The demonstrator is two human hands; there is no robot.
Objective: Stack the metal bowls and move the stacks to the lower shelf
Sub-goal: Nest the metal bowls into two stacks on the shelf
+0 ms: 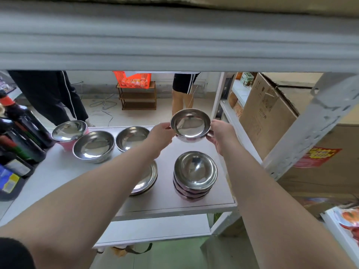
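Aloft between left hand (pixel 161 133) and right hand (pixel 220 133), fingers clasping opposite rims: metal bowl (pixel 190 123), level, mouth up, beyond and above front-right stack (pixel 194 174).

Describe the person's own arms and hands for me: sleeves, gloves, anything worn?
Both forearms are bare from elbow to wrist. The left hand and right hand are ungloved; no watch, ring or band shows on either. The only clothing in view is the edge of a black sleeve at the left upper arm, bottom left of the frame. No sleeve shows on the right arm.
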